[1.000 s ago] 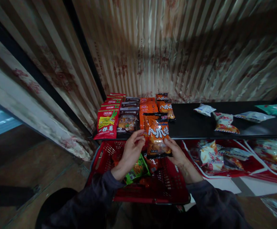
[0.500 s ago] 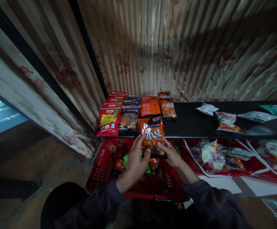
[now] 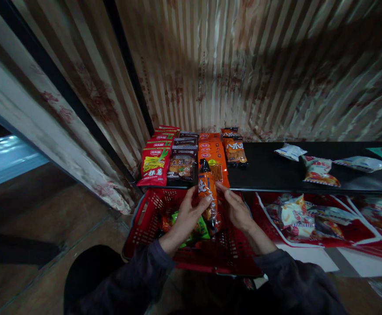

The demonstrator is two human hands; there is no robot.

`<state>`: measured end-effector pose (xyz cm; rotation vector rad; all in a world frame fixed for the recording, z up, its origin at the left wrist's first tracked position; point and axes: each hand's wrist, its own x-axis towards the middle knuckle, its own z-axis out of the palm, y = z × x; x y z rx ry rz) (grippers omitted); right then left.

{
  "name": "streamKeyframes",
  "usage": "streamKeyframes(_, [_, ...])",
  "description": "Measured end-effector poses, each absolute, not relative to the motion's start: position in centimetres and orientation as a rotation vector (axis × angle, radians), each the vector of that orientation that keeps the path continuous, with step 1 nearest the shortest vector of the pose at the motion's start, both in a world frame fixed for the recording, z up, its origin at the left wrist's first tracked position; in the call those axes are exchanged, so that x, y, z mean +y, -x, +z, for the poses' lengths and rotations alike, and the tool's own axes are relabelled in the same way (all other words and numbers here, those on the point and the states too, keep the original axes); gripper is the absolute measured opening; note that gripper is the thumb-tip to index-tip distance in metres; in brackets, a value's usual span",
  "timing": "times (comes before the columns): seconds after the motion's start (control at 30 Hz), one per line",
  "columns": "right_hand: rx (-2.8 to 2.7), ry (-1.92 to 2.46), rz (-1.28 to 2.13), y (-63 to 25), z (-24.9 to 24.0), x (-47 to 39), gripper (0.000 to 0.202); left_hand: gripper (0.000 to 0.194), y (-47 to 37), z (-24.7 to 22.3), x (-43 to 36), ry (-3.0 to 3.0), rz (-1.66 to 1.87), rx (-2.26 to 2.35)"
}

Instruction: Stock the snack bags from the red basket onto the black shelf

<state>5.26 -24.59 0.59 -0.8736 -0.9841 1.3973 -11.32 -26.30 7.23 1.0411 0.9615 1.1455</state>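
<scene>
An orange and black snack bag (image 3: 210, 199), turned edge-on, is held over the red basket (image 3: 145, 225) at the shelf's front edge. My left hand (image 3: 188, 216) grips it with the thumb across its front. My right hand (image 3: 238, 210) is beside its right side, fingers slightly bent and apart, the fingertips near the bag's top. Behind on the black shelf (image 3: 259, 168) lie rows of red packets (image 3: 154, 164), dark brown packets (image 3: 182, 164), flat orange packets (image 3: 212, 148) and orange bags (image 3: 235, 151).
White and red bags (image 3: 320, 170) lie on the shelf's right part. Below them stands a second red basket (image 3: 265, 223) with several bags. A green packet (image 3: 200, 229) lies in the near basket. A dark post (image 3: 128, 57) rises at the left.
The held bag has turned from facing me to edge-on, uncovering the flat orange packets behind it. My right hand has come off its front. The view has shifted slightly.
</scene>
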Motion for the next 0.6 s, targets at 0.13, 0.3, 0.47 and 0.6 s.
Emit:
streamKeyframes(0.13, [-1.193,0.917,1.194,-5.3,0.7,-24.9,0.034,0.052,11.2,7.2,-26.4,-0.957,1.150,0.936])
streamKeyframes(0.3, [-1.218,0.925,1.202,-5.1,1.0,-25.0,0.031,0.051,11.4,6.2,-26.3,-0.728,1.207,0.934])
streamKeyframes(0.47, [-0.963,1.005,1.210,-4.9,0.5,-24.7,0.036,0.042,12.0,6.2,-25.6,-0.503,1.234,0.949])
streamKeyframes(0.6, [-0.950,0.978,1.466,-5.0,0.4,-24.7,0.041,0.031,12.3,6.5,-24.6,-0.461,1.183,0.954])
